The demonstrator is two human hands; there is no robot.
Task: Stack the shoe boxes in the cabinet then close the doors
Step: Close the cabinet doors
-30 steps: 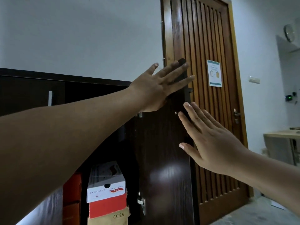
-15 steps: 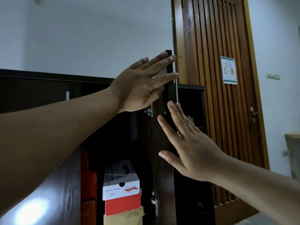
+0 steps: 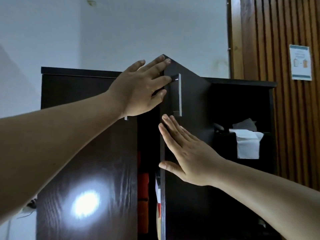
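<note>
Flat hands (image 3: 138,90) (image 3: 188,153) against cabinet door (image 3: 190,104)

Pale bluish-white wall (image 3: 121,32) behind, marked by a small stain (image 3: 91,2) near the top. At right, slatted brown wooden door (image 3: 277,49) bearing a paper notice (image 3: 300,62). Dim overall light, with one bright glare spot (image 3: 85,206) low at left. Cables (image 3: 27,207) trailing at lower left against the wall.

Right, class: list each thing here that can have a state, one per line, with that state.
Right door: ajar, partly swung.
Left door: shut.
Left hand: open, fingers at the door's top edge.
Right hand: open, flat on the door.
Tissue box: tissue sticking out.
</note>
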